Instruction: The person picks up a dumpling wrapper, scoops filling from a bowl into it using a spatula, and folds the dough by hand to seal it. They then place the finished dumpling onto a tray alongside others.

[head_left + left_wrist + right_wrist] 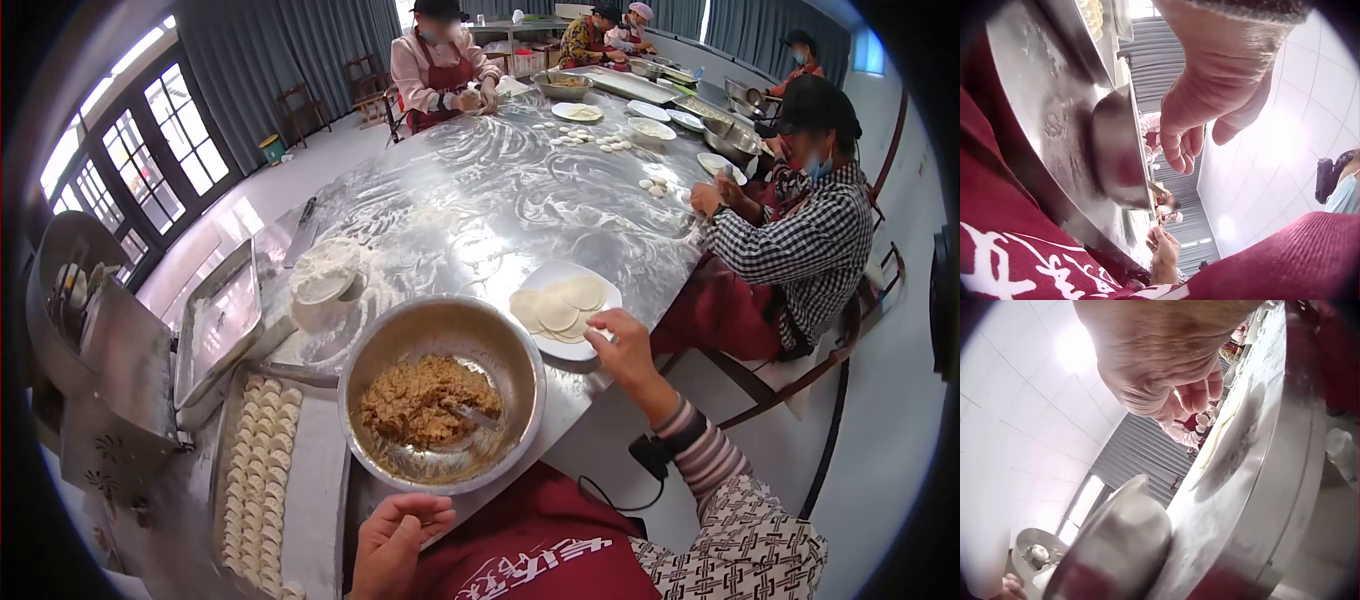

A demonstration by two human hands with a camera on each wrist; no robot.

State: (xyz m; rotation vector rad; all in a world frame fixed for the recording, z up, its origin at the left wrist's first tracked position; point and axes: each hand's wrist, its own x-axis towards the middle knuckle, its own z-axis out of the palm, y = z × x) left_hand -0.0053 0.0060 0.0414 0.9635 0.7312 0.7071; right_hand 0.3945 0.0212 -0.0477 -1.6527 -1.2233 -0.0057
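My right hand (630, 352) reaches over the right edge of a white plate (549, 270) holding several round dough wrappers (556, 306). Its fingertips are right by the wrappers in the head view. In the right wrist view, its loosely bent fingers (1194, 395) hang above the plate with nothing seen between them. My left hand (396, 548) hovers at the near side of a steel bowl (365, 345), fingers loosely curled and holding nothing. Inside the bowl lies brown minced filling (415, 400) with a metal utensil (474, 415) stuck in it.
Left of the bowl, a tray (318, 470) holds rows of folded dumplings (262, 470). Beyond it are a metal tray (222, 320) and a dish of flour (327, 268). Flour streaks the steel table (440, 205). Other people (800, 235) work around it, beside bowls and plates.
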